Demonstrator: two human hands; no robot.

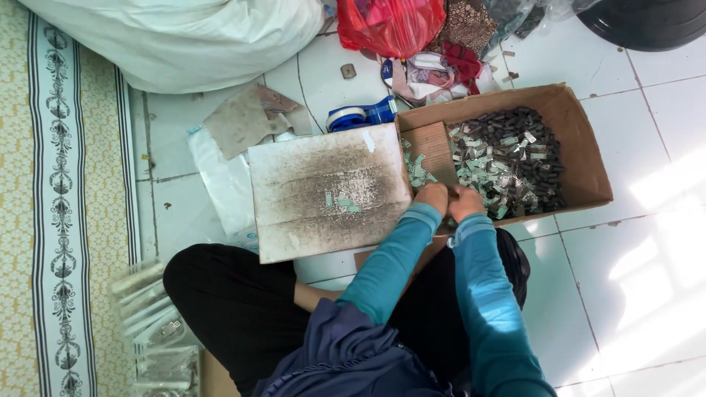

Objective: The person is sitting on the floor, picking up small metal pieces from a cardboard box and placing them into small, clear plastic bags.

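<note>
1. Far left of the frame: a patterned mat (59, 184) with a floral border runs top to bottom, and at its lower end lies a heap of clear plastic packets (151, 331).
2. Upper left: a large white sack (184, 37) rests on the white floor tiles (647, 294), with a crumpled grey sheet (246, 117) just below it.
3. Centre left: a flat, soiled white board (327, 191) lies in front of the person's crossed legs; a few small pale green pieces (340, 201) sit on its right half, near the left hand but not touching it.
4. Above the board is a blue tape dispenser (360, 115); further up lie a red plastic bag (390, 26) and bundled cloth (441, 70).
5. Centre: the left hand (432, 197), in a teal sleeve, is curled closed at the near rim of the cardboard box (581, 147). What it grips is too small to make out.
6. Just to its right, touching it, the right hand (465, 201) is likewise curled closed, fingers meeting the left hand's; its contents cannot be told.
7. Directly beyond both hands, inside the box, lies a heap of small dark and pale green parts (507, 158), filling the middle and right of the box, its near edge just beside the knuckles.
8. Upper right corner: part of a black round tub (647, 22).
</note>
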